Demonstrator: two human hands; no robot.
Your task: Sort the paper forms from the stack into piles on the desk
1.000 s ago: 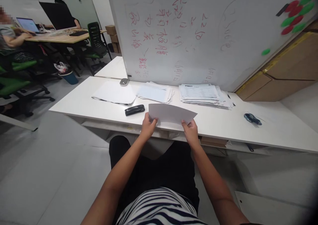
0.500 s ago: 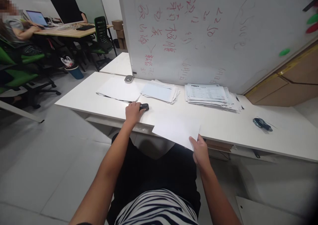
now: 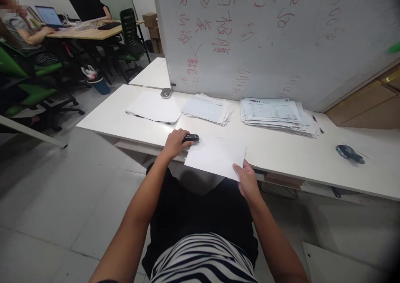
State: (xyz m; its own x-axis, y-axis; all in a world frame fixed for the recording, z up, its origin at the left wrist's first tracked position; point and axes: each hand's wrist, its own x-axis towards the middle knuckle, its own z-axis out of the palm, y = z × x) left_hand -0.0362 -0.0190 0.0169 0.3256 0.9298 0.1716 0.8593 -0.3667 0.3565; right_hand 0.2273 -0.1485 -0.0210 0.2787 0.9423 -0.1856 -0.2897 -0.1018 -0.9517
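My left hand (image 3: 175, 143) is closed around a black stapler (image 3: 191, 138) at the front edge of the white table (image 3: 287, 154). The stapler's tip sits at the upper left corner of a thin stack of white paper (image 3: 215, 155). My right hand (image 3: 246, 181) pinches that paper at its lower right corner, holding it flat over the table edge. I am seated, with my lap below the table.
Three paper piles lie along the back: blank sheets (image 3: 153, 107), a light blue pile (image 3: 208, 109) and printed forms (image 3: 275, 113). A whiteboard (image 3: 265, 33) stands behind them. A dark object (image 3: 349, 153) lies at right. A person sits at a desk (image 3: 78, 31) far left.
My left hand let go of the paper, reached to the black stapler and gripped it, bringing it to the paper's corner. The right hand lowered the paper flat near the table edge.
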